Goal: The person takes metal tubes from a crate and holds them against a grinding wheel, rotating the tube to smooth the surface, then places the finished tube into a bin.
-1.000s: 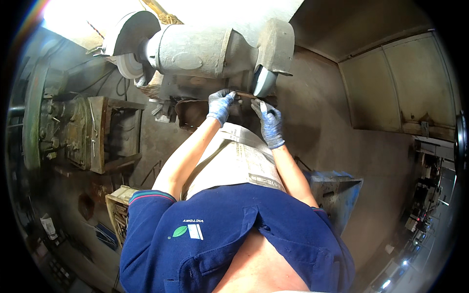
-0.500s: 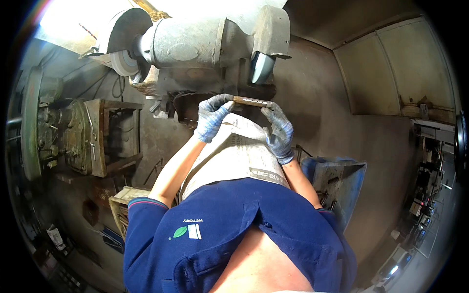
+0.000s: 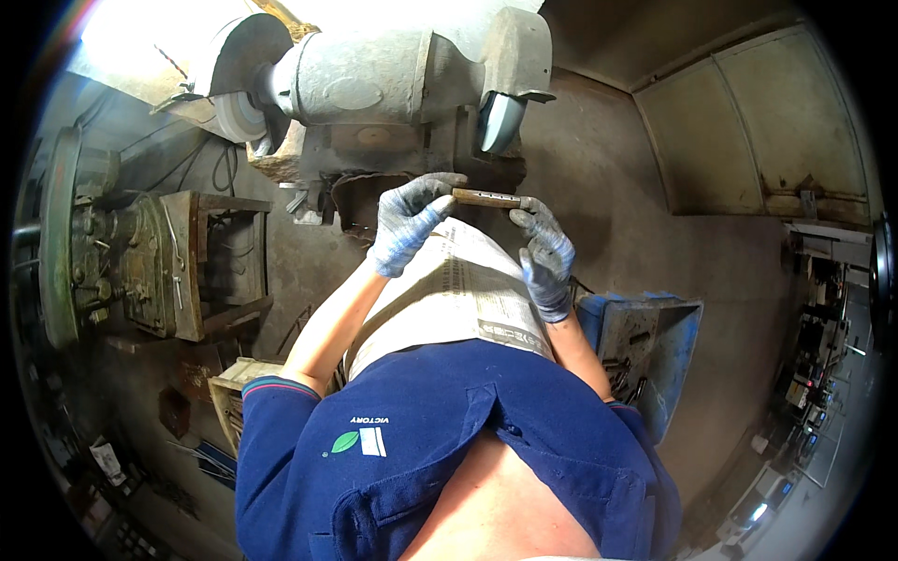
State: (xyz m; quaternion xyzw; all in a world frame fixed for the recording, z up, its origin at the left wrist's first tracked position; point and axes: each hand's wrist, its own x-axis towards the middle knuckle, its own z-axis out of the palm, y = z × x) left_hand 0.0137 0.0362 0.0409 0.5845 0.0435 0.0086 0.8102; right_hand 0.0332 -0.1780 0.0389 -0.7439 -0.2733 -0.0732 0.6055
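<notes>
- The left hand (image 3: pixel 409 222), in a blue-grey knit glove, pinches 1 end of a slim, straight brown bar (image 3: pixel 486 198) with a row of bright marks along its side.
- The right hand (image 3: pixel 546 252), gloved alike, holds the other end at its fingertips.
- The bar lies level between both hands, above the creased, printed apron (image 3: pixel 468 290) and apart from the grinder (image 3: pixel 360 79).
- The grinder has a dull grey rounded body and 2 wheels under curved guards.
- A scuffed blue bin (image 3: pixel 669 365) with flat, sloping walls stands beside the right forearm.
</notes>
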